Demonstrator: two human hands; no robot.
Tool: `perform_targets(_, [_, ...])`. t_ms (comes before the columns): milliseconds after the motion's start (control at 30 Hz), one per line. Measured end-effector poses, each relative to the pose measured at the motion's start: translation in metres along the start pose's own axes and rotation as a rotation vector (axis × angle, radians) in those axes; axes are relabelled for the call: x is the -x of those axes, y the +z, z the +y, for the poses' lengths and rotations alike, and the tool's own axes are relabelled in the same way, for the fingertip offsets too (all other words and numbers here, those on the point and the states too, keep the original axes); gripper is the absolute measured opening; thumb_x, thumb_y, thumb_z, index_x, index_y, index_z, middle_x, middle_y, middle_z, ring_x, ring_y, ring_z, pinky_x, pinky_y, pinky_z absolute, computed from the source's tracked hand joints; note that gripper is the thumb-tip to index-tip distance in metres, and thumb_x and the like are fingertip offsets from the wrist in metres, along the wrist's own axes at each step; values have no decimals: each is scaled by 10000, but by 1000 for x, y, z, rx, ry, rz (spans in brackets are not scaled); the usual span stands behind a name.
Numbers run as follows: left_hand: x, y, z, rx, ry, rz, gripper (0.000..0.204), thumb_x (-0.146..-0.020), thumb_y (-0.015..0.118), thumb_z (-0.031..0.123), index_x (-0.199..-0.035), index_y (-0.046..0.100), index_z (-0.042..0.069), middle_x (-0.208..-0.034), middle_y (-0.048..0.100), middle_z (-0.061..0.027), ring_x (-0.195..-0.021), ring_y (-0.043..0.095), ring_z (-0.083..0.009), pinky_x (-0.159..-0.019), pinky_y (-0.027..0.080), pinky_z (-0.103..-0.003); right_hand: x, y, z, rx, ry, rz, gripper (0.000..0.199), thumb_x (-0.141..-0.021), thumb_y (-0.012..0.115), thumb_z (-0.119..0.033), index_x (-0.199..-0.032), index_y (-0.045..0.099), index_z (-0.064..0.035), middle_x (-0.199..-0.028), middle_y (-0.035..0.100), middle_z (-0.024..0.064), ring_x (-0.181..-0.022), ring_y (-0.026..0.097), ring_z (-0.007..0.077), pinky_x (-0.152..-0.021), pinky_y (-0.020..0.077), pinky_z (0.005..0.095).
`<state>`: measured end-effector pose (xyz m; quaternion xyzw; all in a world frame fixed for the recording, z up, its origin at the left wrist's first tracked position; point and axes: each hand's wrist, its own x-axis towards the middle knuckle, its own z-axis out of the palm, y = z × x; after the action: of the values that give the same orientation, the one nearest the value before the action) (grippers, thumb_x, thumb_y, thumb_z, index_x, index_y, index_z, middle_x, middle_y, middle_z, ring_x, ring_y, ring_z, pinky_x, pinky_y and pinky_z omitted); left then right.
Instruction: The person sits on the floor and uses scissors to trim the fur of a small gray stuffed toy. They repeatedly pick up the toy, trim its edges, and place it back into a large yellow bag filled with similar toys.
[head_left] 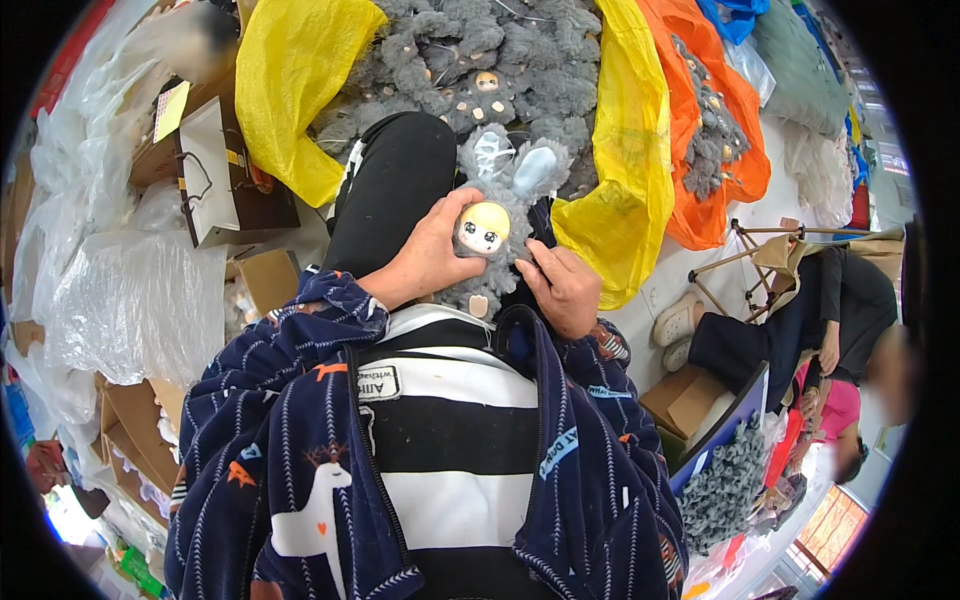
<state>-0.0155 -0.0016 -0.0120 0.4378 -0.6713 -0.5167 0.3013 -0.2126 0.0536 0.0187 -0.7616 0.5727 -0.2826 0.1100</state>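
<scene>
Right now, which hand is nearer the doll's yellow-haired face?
Left. The left hand cups the face of the grey plush doll; the right hand grips the doll's body lower right.

A white paper shopping bag [215, 170] with dark sides and cord handles stands at upper left, a yellow tag [171, 109] above it. Brown cardboard boxes sit at lower left [135, 425], beside the bag [268, 278], and at right [690, 400]. Clear plastic bags [135, 300] pile along the left.
</scene>
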Motion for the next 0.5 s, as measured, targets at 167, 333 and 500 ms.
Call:
perform_targets(167, [-1,-1,2,23,-7,-19,677,-607,709,86,-1201,384,73,-1129,476,-195,-1068,489,-339,-903,414,-357,0,2,0,3,-4,7,250,-705,716,-148,-923,632,-56,-672,544,71,-585,554,232,-505,433,323])
perform_targets(333, [0,-1,2,22,-5,-18,678,-605,708,86,-1202,385,72,-1128,475,-194,-1067,489,-338,-906,412,-357,2,6,4,-96,36,11,219,-729,700,-126,-918,625,-44,-674,541,81,-583,547,224,-513,432,306])
perform_targets(500, [-1,-1,2,35,-21,-26,679,-605,706,86,-1202,385,71,-1130,470,-194,-1074,480,-338,-910,408,-355,11,21,6,-716,430,146,242,-745,669,-20,-978,603,-2,-691,544,0,-610,506,93,-530,387,247])
